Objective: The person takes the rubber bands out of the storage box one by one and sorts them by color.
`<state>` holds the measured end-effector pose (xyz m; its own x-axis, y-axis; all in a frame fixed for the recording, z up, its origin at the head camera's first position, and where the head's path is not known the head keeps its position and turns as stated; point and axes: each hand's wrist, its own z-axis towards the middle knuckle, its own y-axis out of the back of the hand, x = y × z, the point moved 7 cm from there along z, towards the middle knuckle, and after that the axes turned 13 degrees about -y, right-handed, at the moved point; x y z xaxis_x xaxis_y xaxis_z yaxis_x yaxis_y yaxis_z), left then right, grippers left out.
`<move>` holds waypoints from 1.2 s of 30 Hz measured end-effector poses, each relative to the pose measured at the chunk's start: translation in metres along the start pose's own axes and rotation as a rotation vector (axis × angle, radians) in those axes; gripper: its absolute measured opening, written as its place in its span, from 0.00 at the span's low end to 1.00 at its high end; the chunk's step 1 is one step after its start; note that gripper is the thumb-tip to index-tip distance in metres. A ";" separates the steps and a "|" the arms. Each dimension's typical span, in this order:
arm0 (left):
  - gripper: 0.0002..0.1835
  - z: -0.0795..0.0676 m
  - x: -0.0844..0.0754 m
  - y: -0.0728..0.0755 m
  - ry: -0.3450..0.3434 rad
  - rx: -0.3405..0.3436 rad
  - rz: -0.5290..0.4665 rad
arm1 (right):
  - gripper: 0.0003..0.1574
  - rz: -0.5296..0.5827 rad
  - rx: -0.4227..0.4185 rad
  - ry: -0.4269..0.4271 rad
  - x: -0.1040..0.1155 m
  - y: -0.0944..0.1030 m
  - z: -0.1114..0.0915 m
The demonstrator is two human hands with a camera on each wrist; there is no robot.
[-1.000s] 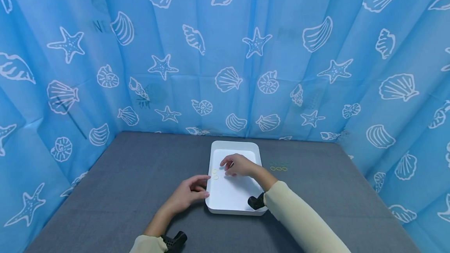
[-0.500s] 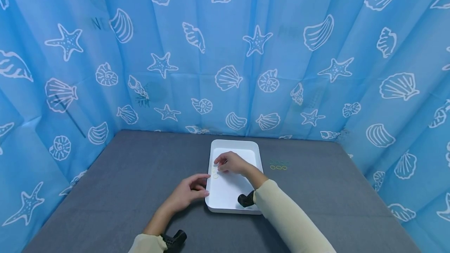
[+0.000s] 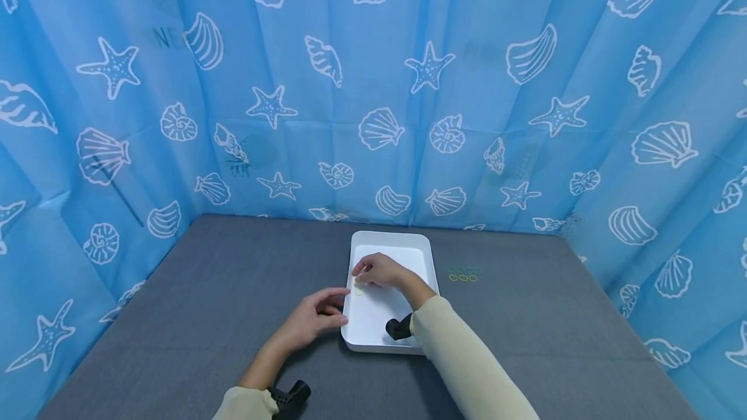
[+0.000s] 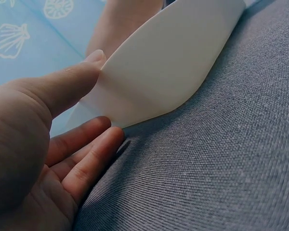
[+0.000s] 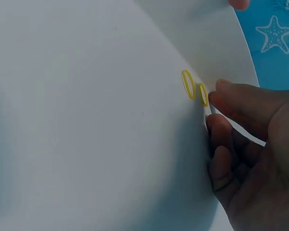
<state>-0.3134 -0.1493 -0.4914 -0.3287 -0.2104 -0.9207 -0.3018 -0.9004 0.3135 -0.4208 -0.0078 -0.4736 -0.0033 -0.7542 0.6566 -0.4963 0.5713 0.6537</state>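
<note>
A white rectangular tray (image 3: 382,332) lies on the grey table. My left hand (image 3: 315,319) is at the tray's left side; in the left wrist view its thumb meets the rim and its extended fingers touch the lower outer wall. My right hand (image 3: 379,269) reaches inside the tray by the left wall, fingers curled and thumb near the index finger. Two thin yellow rings (image 5: 193,86) lie on the tray floor beside those fingertips (image 5: 220,86), the nearer one almost touching. Whether a ring is between the fingertips cannot be made out.
Right of the tray, three yellow rings (image 3: 463,278) lie in a row on the grey cloth (image 3: 525,316). Several dark green rings (image 3: 465,269) sit just behind them, hard to see against the cloth. A blue shell-patterned curtain (image 3: 373,83) hangs behind and beside the table.
My right hand has moved left across the tray to its left wall, now covering part of the yellow rings there. The left hand keeps its place at the tray's side.
</note>
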 end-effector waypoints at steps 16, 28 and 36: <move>0.28 0.000 -0.001 0.001 -0.010 -0.007 0.016 | 0.05 -0.157 -0.082 -0.003 0.004 -0.005 0.002; 0.28 0.000 0.001 0.000 -0.029 -0.006 0.019 | 0.08 -0.169 -0.076 -0.037 0.002 -0.006 0.003; 0.28 0.000 0.000 0.000 -0.018 -0.002 0.012 | 0.07 -0.141 -0.080 -0.021 0.000 -0.004 0.000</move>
<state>-0.3134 -0.1491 -0.4915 -0.3484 -0.2141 -0.9126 -0.2962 -0.8985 0.3239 -0.4189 -0.0101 -0.4768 0.0431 -0.8347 0.5490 -0.4228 0.4826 0.7670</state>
